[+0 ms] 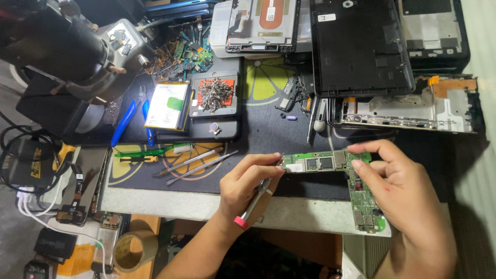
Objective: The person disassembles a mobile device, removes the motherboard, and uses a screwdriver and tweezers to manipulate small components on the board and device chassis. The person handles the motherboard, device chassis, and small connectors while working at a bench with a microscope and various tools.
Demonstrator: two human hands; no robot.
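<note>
Left hand fingers closed around thin metal tool, tip touching green circuit board. Right hand fingers pinching board's top edge, held just above desk front edge. 2 tweezers lying near, left of hands.

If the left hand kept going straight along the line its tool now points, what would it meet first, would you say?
The left hand holds a thin metal tool aimed up and right. Its tip already sits at the left end of the green circuit board, so the board comes first, though depth is hard to judge.
</note>
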